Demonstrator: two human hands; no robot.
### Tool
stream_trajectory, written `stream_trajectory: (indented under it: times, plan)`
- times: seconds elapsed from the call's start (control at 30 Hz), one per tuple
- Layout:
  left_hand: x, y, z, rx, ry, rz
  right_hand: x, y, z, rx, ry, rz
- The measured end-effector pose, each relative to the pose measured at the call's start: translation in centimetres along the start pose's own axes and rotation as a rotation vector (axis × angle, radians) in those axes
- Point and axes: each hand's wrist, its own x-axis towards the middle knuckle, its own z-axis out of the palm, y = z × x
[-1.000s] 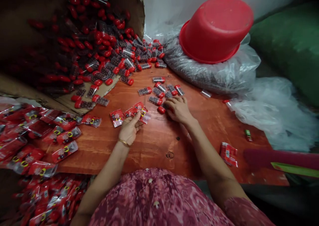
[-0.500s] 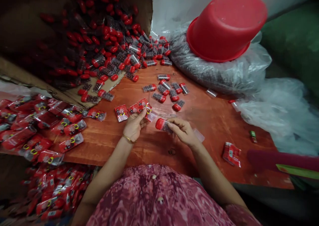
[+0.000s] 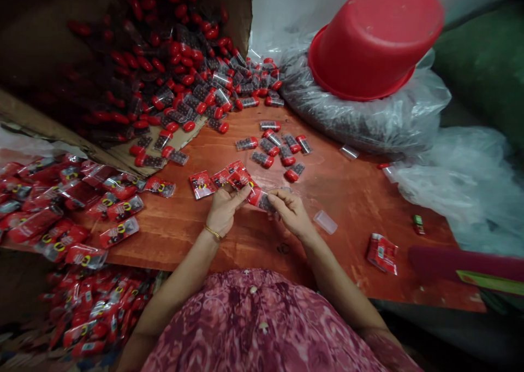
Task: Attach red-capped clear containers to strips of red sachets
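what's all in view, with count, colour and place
Cardboard box: one, brown, far left
Red-capped tubes: many, red and dark, in and before the box
Held tube: one, transparent and dark, front middle
Middle packets: several overlapping, red, left of held tube
Left packets: many, red, left end
Right packet: one, red, front right
Plastic pieces: two, transparent, right
Filled bag: one, transparent and dark, back right
Tub: one, red, upside down on filled bag
Sheeting: uncertain count, whitish, right
Small item: one, green, right
Long item: one, maroon, right edge
Tabletop: one, reddish-brown, centre
Garment: one, maroon patterned, bottom
Left hand: one, bare, on middle packets
Right hand: one, bare, on held tube
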Motion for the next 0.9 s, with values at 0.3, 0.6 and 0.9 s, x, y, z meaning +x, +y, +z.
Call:
stream_trajectory:
  times: [0.3,0.6,0.9]
  plan:
    - [-0.2,-1.7,0.6,-0.058,-0.002,0.039,0.8,1.0,1.5,-0.132,0.192,-0.202]
    - [0.3,-1.7,0.7,-0.016,-0.007,0.079,0.7,1.3,3.6,-0.045,0.198,-0.184]
    - [0.1,-0.9,0.1,-0.024,-0.044,0.036,1.3,1.1,3.5,0.238,0.010,-0.025]
